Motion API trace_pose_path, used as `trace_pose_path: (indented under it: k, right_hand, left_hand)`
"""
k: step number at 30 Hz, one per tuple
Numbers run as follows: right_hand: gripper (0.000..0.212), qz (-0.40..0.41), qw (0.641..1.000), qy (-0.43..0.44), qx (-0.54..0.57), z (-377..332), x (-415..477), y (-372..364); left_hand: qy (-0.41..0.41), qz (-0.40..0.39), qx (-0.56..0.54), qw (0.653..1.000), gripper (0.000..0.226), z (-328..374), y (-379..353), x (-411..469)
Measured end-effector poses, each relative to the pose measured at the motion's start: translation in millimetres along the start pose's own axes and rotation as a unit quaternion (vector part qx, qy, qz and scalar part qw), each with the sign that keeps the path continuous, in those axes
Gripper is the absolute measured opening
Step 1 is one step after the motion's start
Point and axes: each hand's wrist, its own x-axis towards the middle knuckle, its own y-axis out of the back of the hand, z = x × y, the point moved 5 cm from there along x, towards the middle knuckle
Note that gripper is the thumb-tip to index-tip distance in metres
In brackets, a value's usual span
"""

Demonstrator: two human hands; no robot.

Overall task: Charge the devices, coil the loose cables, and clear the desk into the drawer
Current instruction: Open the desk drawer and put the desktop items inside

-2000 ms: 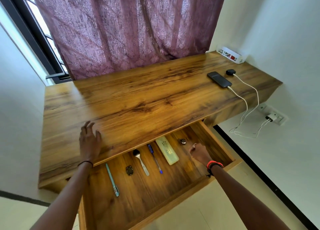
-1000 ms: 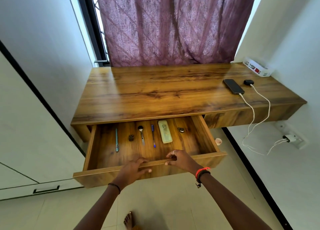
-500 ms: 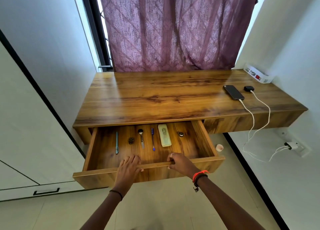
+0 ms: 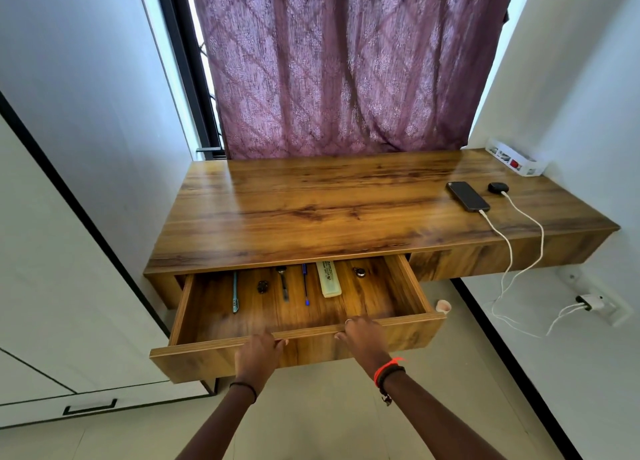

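Glossy wood-grain drawer [image 4: 194, 359] at 6 o'clock, left hand [image 4: 258, 350] and right hand [image 4: 362, 335] outstretched, fingers curled over its rim.

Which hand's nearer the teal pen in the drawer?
Left. The left hand is on the drawer front, nearly in line with the teal pen; the right hand is farther right along it.

Found no readable text, brand, number or sign anywhere. Noticed dark print on the far end of the pale green case [image 4: 328, 279] inside the drawer [image 4: 298, 352], too small and blurred to make out. Saw red and dark marks on the white box [image 4: 516, 163] far back and to the right of the drawer, likewise illegible at this size.
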Motion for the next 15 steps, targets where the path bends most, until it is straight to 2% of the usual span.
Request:
trace_pose_path:
  k: [4,6,7,8,10,12,15]
  right_hand:
    - [0.027,0.005,0.997,-0.039,0.063,-3,11,0]
    - [0.022,0.006,0.993,-0.068,0.093,-1,16,-3]
    - [0.021,0.006,0.990,-0.084,0.113,0,18,-3]
    - [0.021,0.003,0.984,-0.100,0.146,0,21,-4]
    - [0.017,-0.008,0.952,-0.138,0.272,1,25,-6]
    - [0.020,-0.022,0.884,-0.203,0.420,4,31,-11]
    - [0.025,-0.013,0.748,-0.318,0.582,15,42,-20]
  left_hand:
    - [0.055,-0.074,-0.160,0.983,0.024,-17,-23,19]
    - [0.087,-0.104,-0.315,0.939,0.024,-19,-25,22]
    - [0.110,-0.108,-0.424,0.892,0.030,-13,-19,19]
    - [0.144,-0.109,-0.532,0.827,0.030,-8,-15,17]
    - [0.220,-0.116,-0.668,0.701,0.024,0,-9,15]
    - [0.286,-0.101,-0.730,0.612,0.038,0,-9,23]
    - [0.353,-0.059,-0.772,0.525,0.044,-6,-16,41]
